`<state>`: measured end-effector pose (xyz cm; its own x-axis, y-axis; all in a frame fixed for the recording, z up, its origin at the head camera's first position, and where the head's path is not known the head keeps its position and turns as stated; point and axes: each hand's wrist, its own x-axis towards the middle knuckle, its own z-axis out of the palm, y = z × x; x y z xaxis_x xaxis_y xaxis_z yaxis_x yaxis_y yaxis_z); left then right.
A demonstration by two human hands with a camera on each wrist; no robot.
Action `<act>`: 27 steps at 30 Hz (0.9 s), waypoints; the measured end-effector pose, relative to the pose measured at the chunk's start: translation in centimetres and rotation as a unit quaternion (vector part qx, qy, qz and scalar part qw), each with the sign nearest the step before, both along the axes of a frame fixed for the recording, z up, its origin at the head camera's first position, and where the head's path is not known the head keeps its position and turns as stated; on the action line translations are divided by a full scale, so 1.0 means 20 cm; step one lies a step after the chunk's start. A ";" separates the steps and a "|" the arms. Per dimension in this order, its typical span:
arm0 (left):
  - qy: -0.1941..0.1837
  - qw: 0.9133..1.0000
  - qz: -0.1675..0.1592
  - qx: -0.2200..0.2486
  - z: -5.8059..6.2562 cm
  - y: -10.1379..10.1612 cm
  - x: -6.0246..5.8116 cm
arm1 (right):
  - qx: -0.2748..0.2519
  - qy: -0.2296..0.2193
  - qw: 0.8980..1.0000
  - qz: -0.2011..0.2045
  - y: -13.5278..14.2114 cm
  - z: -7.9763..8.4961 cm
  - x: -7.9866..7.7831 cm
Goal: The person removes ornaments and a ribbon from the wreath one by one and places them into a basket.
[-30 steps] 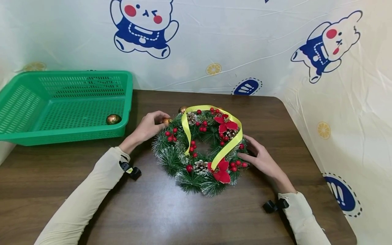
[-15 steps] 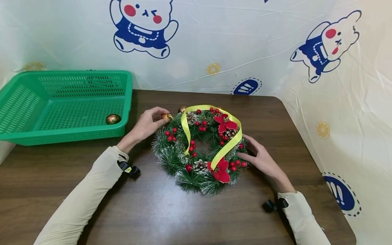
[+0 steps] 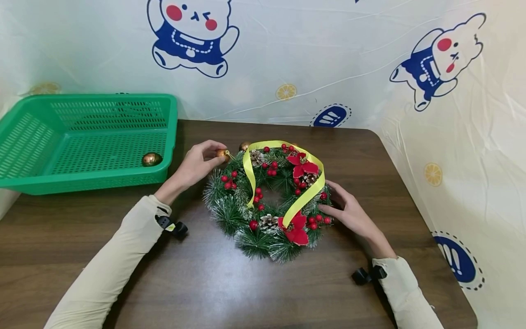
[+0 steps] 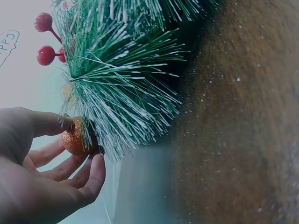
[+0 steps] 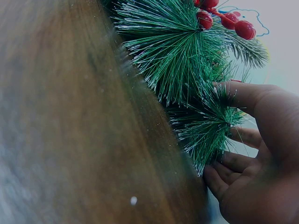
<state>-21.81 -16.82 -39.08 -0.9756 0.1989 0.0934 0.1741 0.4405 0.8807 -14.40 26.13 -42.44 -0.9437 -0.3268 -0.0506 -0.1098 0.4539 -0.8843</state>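
A green Christmas wreath (image 3: pixel 230 214) lies on the table, dressed with red berries, red flowers, pine cones and a yellow ribbon (image 3: pixel 305 199). At its upper left edge my left hand (image 3: pixel 196 163) pinches a glittery copper bauble (image 3: pixel 223 154) between thumb and fingers. In the left wrist view the bauble (image 4: pixel 78 138) sits right beside the frosted needles (image 4: pixel 121 93), which partly cover it. My right hand (image 3: pixel 349 211) holds the wreath's right edge. Its thumb and curled fingers (image 5: pixel 233 161) lie around a tuft of needles in the right wrist view.
A green plastic basket (image 3: pixel 82 183) stands at the left with a shiny copper bauble (image 3: pixel 151 159) in it. Another bronze bauble (image 3: pixel 244 146) shows behind the wreath's top edge. Behind the brown table (image 3: pixel 246 292) hangs a white printed sheet (image 3: pixel 263 50).
My left hand has moved slightly up and back with the copper bauble, which now shows more fully beside the needles. The right hand and the wreath have stayed in place.
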 end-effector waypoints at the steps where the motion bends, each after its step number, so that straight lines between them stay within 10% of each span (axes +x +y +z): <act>1: 0.002 1.000 -0.002 0.000 0.00 0.00 0.00 | 0.000 -0.002 1.000 -0.001 0.00 0.00 0.00; 27: 0.007 1.000 -0.003 0.020 0.08 0.01 0.02 | 0.003 0.003 1.000 0.002 0.00 -0.01 0.00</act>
<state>-21.39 -16.68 -37.55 -0.9730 0.2004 0.1149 0.1888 0.4033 0.8954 -14.43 26.14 -42.54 -0.9431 -0.3295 -0.0458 -0.1174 0.4585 -0.8809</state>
